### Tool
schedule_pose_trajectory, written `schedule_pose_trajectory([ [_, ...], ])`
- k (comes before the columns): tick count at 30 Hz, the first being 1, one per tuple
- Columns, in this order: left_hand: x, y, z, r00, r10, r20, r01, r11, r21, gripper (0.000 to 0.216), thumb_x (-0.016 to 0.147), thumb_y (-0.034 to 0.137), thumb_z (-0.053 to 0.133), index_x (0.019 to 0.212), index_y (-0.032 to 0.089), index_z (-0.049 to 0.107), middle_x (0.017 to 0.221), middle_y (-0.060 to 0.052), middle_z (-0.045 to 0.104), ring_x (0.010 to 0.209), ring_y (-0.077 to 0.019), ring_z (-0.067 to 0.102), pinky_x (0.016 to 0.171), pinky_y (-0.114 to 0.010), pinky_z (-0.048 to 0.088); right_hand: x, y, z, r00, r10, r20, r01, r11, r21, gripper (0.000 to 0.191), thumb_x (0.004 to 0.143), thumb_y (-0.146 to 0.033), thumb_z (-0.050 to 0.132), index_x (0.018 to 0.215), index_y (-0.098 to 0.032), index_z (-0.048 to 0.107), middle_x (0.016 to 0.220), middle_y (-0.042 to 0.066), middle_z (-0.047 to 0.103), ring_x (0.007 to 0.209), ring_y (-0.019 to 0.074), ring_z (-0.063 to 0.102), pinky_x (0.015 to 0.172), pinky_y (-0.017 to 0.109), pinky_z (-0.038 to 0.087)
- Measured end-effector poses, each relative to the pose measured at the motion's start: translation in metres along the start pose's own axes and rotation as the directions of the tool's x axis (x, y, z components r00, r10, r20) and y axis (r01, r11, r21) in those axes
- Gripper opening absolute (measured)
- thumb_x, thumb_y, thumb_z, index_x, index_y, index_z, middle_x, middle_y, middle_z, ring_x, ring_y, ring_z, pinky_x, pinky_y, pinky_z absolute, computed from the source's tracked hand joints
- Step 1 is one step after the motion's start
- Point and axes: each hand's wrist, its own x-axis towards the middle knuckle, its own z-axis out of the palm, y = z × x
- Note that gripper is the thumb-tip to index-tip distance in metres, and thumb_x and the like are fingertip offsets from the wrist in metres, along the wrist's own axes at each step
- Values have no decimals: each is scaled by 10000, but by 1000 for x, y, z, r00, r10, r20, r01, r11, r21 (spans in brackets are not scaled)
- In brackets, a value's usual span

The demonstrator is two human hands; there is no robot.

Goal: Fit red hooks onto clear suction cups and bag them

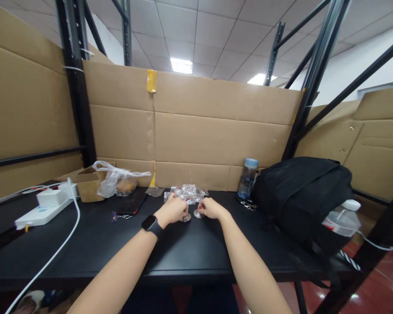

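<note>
Both forearms reach out over the black table [190,257], a dark watch [151,225] on the left wrist. The left hand [173,210] is curled, its grip pinching a small round clear disc [185,217] that lies flat on the table just under the fingertips. The right hand [210,208] is likewise curled, its grip pressed on a second small disc [198,214] with a red spot, just beside the first. Both discs lie flat, faces up; being round, they show no long axis, and finer detail is too small to tell. Just beyond the hands is a heap of small clear packets [187,192] with red bits inside. Left lie a phone [131,204], a plastic bag [118,181], a cardboard box [87,183] and a white power strip [41,213]. Right stand a bottle [248,178] and a black backpack [303,196]. Cardboard walls [216,131] close the back.
</note>
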Motion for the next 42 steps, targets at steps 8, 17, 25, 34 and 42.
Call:
schedule_pose_trajectory([
  [8,9,-12,4,922,-255,-291,173,944,-281,160,969,251,487,937,234,643,1009,-25,710,1017,-220,616,928,-374,344,10,-6,-4,924,91,-372,121,852,510,237,835,-380,631,875,-148,659,798,65,726,729,176,674,664,251,502],
  [17,20,-12,17,828,-290,-480,21,871,-490,171,977,316,467,946,205,593,1006,-57,615,1013,-215,582,918,-348,423,4,-41,1,936,180,-302,183,482,857,514,661,-592,803,893,-163,638,860,60,688,769,197,685,618,266,541],
  [25,23,-12,32,830,-305,-467,33,862,-505,175,973,321,464,910,220,592,980,-56,623,1014,-232,600,910,-377,439,1,-49,4,943,204,-263,163,407,899,464,646,-532,854,869,-166,678,1023,84,699,858,210,707,695,312,599],
  [34,26,-16,32,832,-284,-477,9,866,-500,175,922,347,517,871,231,637,952,-72,667,992,-255,623,892,-390,460,2,-43,7,972,150,-180,140,246,959,533,690,-413,864,1144,-250,638,987,58,729,695,191,746,636,293,577],
  [42,21,-17,30,886,-237,-398,33,889,-457,94,893,312,565,866,267,643,939,-50,688,973,-252,611,876,-389,447,-2,-42,5,981,125,-147,102,308,946,537,656,-387,897,1118,-198,698,958,75,736,668,178,735,640,285,582],
])
